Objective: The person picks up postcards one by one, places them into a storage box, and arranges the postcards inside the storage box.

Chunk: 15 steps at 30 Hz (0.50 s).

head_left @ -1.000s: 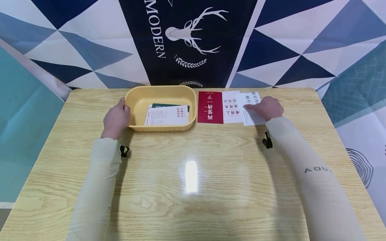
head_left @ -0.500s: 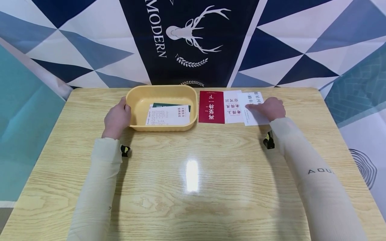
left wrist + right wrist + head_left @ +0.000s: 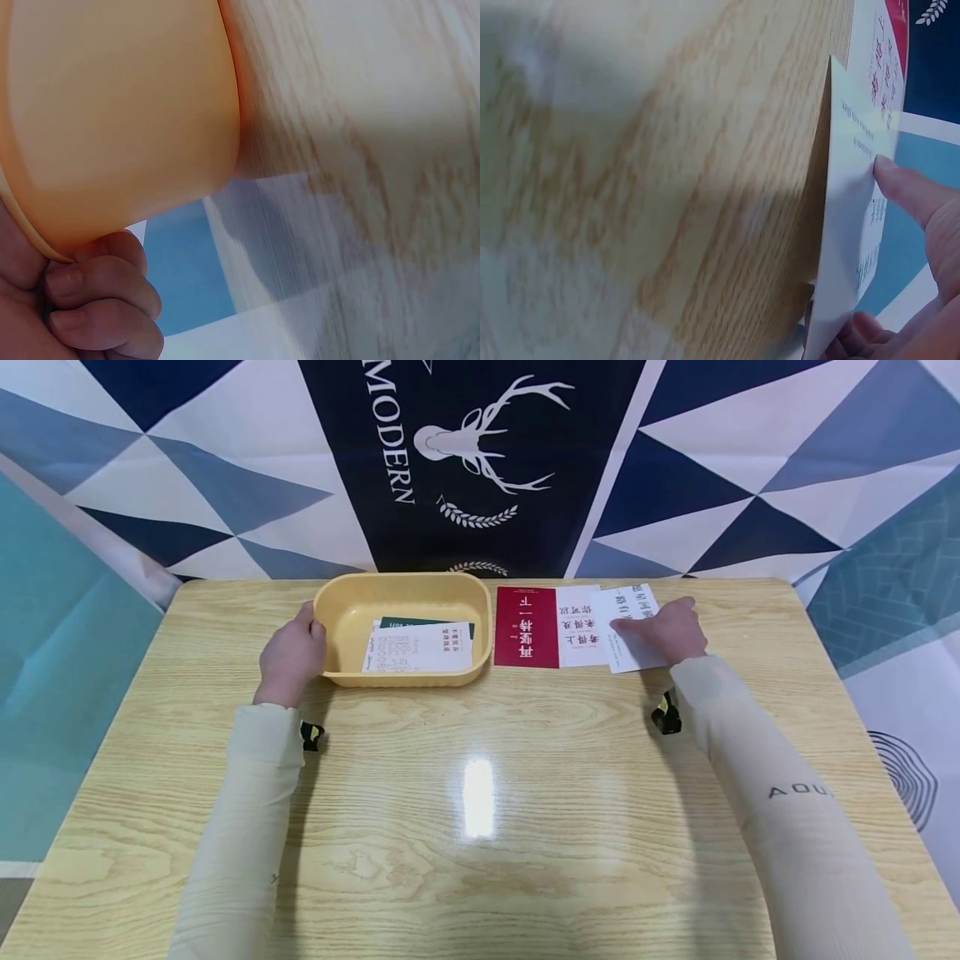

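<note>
A yellow plastic basin (image 3: 480, 610) stands on the wooden table (image 3: 480, 827) at the back left. My left hand (image 3: 294, 650) grips its left rim, and in the left wrist view its fingers (image 3: 97, 307) curl under the basin's (image 3: 120, 112) edge. Inside lie a white card (image 3: 420, 649) and, partly under it, a green card (image 3: 420, 622). Right of the basin lie a red card (image 3: 525, 627) and a red-lettered white card (image 3: 577, 627). My right hand (image 3: 663, 628) pinches a third white card (image 3: 626, 647); its thumb (image 3: 907, 187) lies on the card (image 3: 855, 217), whose near edge is off the table.
A patterned blue and white cloth with a deer emblem (image 3: 480, 443) hangs behind the table's far edge. The table's near half shows only bare wood and a lamp glare (image 3: 477, 797). A small black strap clip sits at each wrist.
My right hand has shifted slightly and tilted the white card, lifting one edge off the table. The left hand and basin have stayed put.
</note>
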{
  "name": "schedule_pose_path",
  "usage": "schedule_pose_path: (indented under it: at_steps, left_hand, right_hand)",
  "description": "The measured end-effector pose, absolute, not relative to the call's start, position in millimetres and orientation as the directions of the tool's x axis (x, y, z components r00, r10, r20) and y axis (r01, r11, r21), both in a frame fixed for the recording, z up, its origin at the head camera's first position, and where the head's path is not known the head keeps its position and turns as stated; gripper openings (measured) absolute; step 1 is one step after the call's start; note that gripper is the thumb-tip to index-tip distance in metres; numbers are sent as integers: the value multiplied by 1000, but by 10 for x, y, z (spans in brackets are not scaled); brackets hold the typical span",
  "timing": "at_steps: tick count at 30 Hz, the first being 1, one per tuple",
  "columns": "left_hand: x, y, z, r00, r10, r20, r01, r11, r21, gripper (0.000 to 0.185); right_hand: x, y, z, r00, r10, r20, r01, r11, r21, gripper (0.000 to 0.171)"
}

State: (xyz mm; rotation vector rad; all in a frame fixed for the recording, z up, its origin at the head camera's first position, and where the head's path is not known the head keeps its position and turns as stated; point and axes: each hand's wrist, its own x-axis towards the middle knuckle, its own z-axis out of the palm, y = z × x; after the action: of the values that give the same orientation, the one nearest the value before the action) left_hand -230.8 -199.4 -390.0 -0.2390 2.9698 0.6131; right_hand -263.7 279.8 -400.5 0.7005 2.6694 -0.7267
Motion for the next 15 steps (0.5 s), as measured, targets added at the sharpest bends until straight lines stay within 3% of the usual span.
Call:
schedule_pose_path:
  at_steps: [3,7,15]
  left_hand:
    - [-2306,-1994,-3901,-984,-130,-124,-168,908,384,52]
    - [-2302,-1993,-3903,-984,-128,-125,-167,908,384,52]
    - [-2304,-1995,-3907,-985,-130,-115,-165,908,386,52]
  right_hand:
    - [-2633,2793,-3996,-846,363,-390,510,763,-397,110]
    - [-2624,2804,-3984,-854,341,-393,492,773,-399,89]
    - [-2643,2796,-3996,-878,339,-337,471,731,-494,58]
